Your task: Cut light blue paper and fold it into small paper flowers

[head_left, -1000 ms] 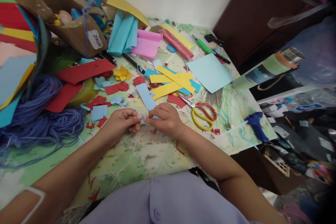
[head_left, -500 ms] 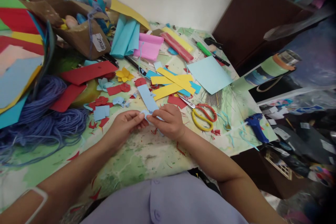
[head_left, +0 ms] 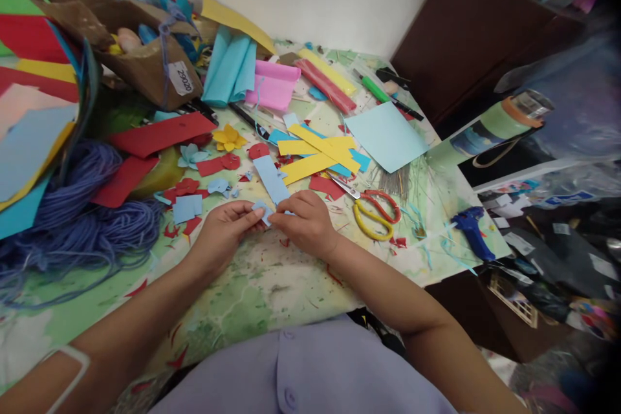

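The person's left hand (head_left: 220, 236) and right hand (head_left: 305, 223) are raised just above the green-patterned paper-covered counter (head_left: 262, 284), their fingers closed in a pinch on a small pale-blue paper piece (head_left: 262, 211). Just beyond them lies a long pale-blue paper strip (head_left: 270, 180), with red-and-yellow-handled scissors (head_left: 373, 217) off to the right.

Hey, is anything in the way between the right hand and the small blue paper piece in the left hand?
Nothing visible stands in the way. The right hand sits right beside the small pale blue paper piece held by the left hand. The long blue paper strip lies just above, not between them.
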The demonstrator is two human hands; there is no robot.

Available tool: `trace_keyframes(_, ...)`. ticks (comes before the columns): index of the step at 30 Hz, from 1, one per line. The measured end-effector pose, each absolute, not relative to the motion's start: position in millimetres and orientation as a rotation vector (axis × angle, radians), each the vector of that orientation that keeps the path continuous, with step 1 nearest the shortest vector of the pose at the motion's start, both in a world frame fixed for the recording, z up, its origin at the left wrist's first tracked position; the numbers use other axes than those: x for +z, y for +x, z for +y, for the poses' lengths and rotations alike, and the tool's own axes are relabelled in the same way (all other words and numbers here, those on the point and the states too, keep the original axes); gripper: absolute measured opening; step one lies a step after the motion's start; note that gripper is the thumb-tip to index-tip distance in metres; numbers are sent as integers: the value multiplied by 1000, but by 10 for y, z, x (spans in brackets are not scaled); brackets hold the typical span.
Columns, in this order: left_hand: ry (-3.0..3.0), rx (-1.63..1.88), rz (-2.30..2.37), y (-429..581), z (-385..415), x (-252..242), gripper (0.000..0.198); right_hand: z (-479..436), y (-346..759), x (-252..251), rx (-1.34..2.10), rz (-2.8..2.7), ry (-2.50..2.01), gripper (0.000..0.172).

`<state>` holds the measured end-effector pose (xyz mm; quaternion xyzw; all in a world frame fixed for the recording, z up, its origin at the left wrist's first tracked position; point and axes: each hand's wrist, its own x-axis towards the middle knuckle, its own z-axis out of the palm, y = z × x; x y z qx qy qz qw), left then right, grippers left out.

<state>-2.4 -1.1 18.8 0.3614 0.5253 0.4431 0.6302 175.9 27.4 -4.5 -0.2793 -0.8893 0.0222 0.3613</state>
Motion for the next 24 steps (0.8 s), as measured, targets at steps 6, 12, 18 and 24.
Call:
trace_keyframes(6, 916, 973, 1211, -26, -26, 154, 13, 282, 1658, -29, 660, -2088, -827, 26)
trace_keyframes(12, 991, 914, 1141, -53, -30, 79, 12, 238, 1640, -44, 901, -2006, -981, 22)
trace_keyframes(18, 1048, 890, 1112, -57, -50, 64, 15, 214, 1626, -22, 1050, -1880, -1082, 21)
trace_keyframes(24, 1093, 860, 1104, -48, -60, 73, 17, 213, 1644, 10, 1225, -1800, -1114, 21)
